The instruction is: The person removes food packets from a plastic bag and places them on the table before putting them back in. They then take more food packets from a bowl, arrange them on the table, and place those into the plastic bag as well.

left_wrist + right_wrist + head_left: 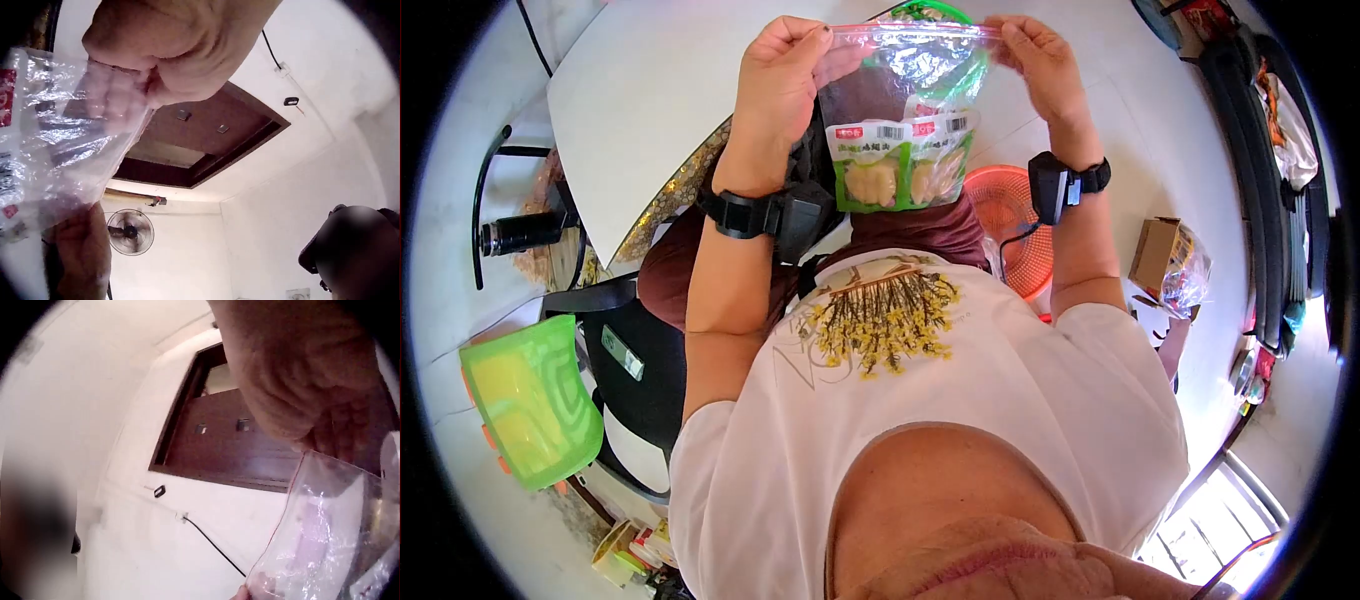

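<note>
A clear zip bag (880, 85) with a pinkish-red zip strip hangs upright in front of the person's lap. Inside, at its bottom, two green-and-white food packets (870, 170) stand side by side. The left hand (785, 60) pinches the top left corner of the bag, thumb along the strip. At the top right corner the right hand (1040, 65) pinches the other end, so the strip is stretched nearly straight between them. In the left wrist view, fingers (112, 94) show through the plastic. The right wrist view shows the red zip edge running down from the right hand.
A white table (640, 100) with a patterned edge is at the left. Behind the bag's top lies a green-rimmed item (930, 12). An orange-red plastic basket (1010, 225) stands on the floor at the right, with a cardboard box (1155, 255) farther out. A black chair (640, 370) is beside the person.
</note>
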A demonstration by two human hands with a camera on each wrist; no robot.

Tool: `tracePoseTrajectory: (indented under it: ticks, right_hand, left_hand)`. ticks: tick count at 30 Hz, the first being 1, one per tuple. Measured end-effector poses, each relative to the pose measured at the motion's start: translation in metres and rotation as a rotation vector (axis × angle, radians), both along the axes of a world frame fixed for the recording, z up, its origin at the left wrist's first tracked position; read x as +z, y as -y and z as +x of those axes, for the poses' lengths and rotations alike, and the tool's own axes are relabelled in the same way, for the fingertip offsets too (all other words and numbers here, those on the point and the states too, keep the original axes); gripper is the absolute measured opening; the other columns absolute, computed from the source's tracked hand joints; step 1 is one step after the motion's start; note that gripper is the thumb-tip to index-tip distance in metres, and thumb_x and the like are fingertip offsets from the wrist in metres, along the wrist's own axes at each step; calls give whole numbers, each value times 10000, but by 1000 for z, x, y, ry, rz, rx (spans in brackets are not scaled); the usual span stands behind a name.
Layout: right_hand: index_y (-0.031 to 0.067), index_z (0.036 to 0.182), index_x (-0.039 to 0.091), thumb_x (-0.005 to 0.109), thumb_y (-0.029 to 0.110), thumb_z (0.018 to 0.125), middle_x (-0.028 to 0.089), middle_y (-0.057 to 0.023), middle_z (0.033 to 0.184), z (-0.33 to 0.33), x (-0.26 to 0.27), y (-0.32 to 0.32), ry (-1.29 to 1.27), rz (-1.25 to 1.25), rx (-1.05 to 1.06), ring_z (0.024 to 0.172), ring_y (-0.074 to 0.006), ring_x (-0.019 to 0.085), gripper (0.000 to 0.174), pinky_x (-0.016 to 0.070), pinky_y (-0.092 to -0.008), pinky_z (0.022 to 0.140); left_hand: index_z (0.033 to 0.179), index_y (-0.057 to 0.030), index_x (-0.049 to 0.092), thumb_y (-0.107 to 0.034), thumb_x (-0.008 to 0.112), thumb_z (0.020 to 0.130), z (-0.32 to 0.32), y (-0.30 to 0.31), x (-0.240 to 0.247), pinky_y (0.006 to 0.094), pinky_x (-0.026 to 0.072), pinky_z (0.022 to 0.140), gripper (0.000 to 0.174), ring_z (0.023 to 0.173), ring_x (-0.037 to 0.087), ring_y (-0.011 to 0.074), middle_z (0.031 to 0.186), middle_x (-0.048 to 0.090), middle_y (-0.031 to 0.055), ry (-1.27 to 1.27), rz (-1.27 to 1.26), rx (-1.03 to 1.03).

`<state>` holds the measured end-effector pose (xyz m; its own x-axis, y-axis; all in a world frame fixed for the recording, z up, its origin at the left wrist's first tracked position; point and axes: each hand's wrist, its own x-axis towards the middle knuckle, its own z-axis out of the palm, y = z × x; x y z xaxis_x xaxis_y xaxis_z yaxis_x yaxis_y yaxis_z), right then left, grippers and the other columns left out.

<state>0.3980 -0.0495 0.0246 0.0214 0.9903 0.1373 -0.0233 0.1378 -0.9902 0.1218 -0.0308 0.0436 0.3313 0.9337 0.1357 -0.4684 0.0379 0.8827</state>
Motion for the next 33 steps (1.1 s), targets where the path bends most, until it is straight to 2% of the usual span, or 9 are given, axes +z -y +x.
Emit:
tracePoseTrajectory:
  ticks: [1,4,5,11,14,24,27,30,33]
  right_hand:
    - [-7,1088,596,540,159,897,651,-87,956,5,4,-5,240,198,-72,831,-144,621,259,491,-262,741]
    - [62,1019,628,537,164,870,660,-96,926,-20,41,-2,651,564,-232,825,-191,638,202,503,-309,702]
    - [-9,990,585,654,85,742,605,-184,801,-29,43,-11,587,764,-133,718,-256,611,274,473,-327,624]
    - [-33,870,625,647,50,769,639,-88,728,-58,81,-7,778,197,358,652,-149,561,132,460,-290,616]
    - [-36,825,638,654,49,785,613,-15,686,-38,64,-15,531,104,430,639,-94,512,96,446,-261,602]
    - [-20,802,632,660,83,813,569,41,674,33,62,5,577,-31,373,634,-45,475,107,402,-207,552]
    - [-9,835,624,675,119,801,583,7,707,39,62,9,543,-32,284,649,-82,505,142,421,-232,581]
    - [8,884,618,696,154,772,593,-57,765,5,83,19,851,443,170,687,-153,533,199,438,-279,632]
    - [8,903,609,691,157,756,595,-108,798,-23,82,22,853,476,246,705,-192,537,225,439,-311,659]
  left_hand:
    - [902,5,509,-34,473,906,2,1,2,394,543,800,53,885,646,321,969,621,223,-21,-4,12]
    - [913,4,519,-41,470,914,6,5,4,408,530,833,66,899,643,318,978,619,224,-61,-7,39]
    - [913,5,519,-41,470,914,8,4,3,407,531,831,67,892,644,316,973,620,223,-60,0,40]
    - [904,3,522,-36,466,915,3,0,-4,411,531,828,69,884,646,315,967,623,216,-74,25,52]
    - [899,2,522,-32,461,915,3,7,3,413,527,836,71,900,642,321,969,624,215,-84,30,42]
    - [893,5,522,-25,455,914,-1,6,1,421,518,857,76,911,635,341,962,626,205,-44,30,-4]
    - [898,7,521,-22,461,910,-2,8,3,424,518,855,68,908,636,340,959,625,200,-29,37,-28]
    - [899,12,520,-19,463,908,1,11,6,424,510,866,66,908,635,338,955,624,188,-79,6,2]
    - [892,14,523,-18,468,905,7,15,12,423,501,879,65,919,630,334,958,622,186,-117,33,5]
